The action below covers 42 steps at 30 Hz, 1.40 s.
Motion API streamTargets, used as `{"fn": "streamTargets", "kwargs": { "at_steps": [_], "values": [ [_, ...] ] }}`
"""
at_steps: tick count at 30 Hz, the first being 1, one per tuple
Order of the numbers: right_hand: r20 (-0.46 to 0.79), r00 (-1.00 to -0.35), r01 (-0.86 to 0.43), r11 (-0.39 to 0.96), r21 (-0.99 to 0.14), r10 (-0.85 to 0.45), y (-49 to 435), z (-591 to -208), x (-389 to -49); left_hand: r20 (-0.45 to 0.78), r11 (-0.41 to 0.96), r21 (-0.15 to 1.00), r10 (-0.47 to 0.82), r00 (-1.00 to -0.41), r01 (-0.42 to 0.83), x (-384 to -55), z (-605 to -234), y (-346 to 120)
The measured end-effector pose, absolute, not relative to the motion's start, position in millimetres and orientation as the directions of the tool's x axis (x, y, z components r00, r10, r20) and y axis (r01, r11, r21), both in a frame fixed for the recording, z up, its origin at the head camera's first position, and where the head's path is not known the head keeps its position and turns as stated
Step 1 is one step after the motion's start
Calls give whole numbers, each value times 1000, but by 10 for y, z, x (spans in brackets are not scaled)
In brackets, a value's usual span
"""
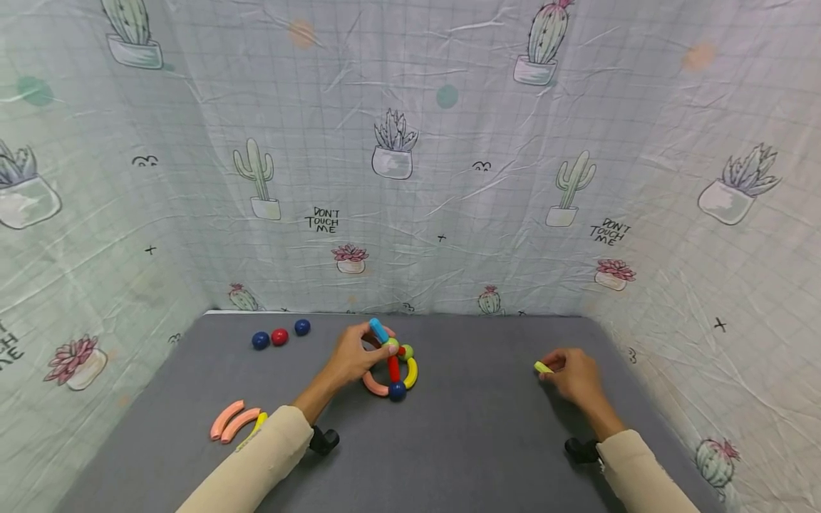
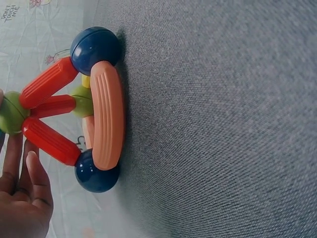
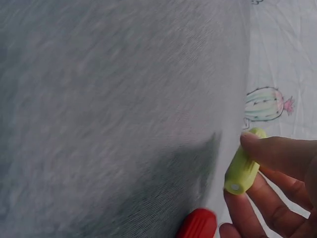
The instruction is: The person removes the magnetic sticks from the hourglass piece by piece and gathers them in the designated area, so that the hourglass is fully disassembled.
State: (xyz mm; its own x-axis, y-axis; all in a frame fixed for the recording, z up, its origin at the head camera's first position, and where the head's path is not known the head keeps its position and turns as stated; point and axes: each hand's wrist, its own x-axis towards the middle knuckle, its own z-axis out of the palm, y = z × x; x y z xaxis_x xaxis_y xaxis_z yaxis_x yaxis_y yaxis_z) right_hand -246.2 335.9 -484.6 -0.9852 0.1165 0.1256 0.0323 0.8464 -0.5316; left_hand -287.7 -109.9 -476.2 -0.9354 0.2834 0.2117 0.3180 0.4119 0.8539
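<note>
A pyramid-like structure of magnetic balls and rods stands on the grey table, its curved salmon rod [image 2: 108,116] and blue balls [image 2: 97,171] at the base. Three red rods [image 2: 49,141] rise to a green ball [image 2: 13,112] at the top. My left hand [image 1: 355,353] holds that top ball, fingers and thumb around it, and a light blue rod [image 1: 379,330] sticks up from it. Well to the right, my right hand [image 1: 575,374] pinches a short yellow-green rod [image 3: 242,168] between thumb and fingers, raised over the table.
A red rod [image 3: 197,225] lies below the right hand in the right wrist view. At the back left are blue balls [image 1: 260,340] and a red ball [image 1: 279,337]. Curved salmon rods [image 1: 226,420] and a yellow one [image 1: 259,422] lie by the left sleeve. Printed cloth [image 1: 436,214] surrounds the table [image 1: 474,442].
</note>
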Motion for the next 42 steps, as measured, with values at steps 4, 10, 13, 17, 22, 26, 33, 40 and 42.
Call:
{"fn": "streamTargets", "kwargs": {
  "at_steps": [4, 10, 13, 17, 22, 26, 33, 40, 42],
  "values": [
    [105, -986, 55, 857, -513, 126, 3390, -4853, -2447, 209, 408, 857, 281, -937, 314, -2877, -4752, -1093],
    [204, -970, 1, 834, -551, 136, 3178, -4853, -2480, 208, 407, 858, 281, -937, 313, -2879, -4756, -1091],
    [267, -957, -78, 788, -611, 112, 2911, -4822, -2539, 217, 410, 854, 279, -935, 321, -2870, -4753, -1088],
    [325, -945, -200, 718, -667, 39, 2455, -4707, -2627, 212, 403, 861, 273, -938, 312, -2867, -4754, -1091],
    [337, -941, -278, 633, -722, -30, 1864, -4534, -2693, 211, 402, 861, 278, -937, 312, -2872, -4754, -1084],
    [328, -940, -320, 585, -745, -97, 1455, -4427, -2725, 237, 398, 852, 284, -929, 340, -2876, -4772, -1083],
    [357, -910, -413, 529, -741, -210, 943, -4309, -2757, 259, 406, 843, 265, -929, 352, -2885, -4789, -1088],
    [354, -898, -439, 519, -734, -260, 664, -4283, -2808, 249, 446, 831, 235, -939, 332, -2885, -4779, -1092],
    [357, -896, -444, 528, -724, -263, 616, -4282, -2819, 247, 445, 833, 233, -941, 329, -2883, -4781, -1097]
  ]
}}
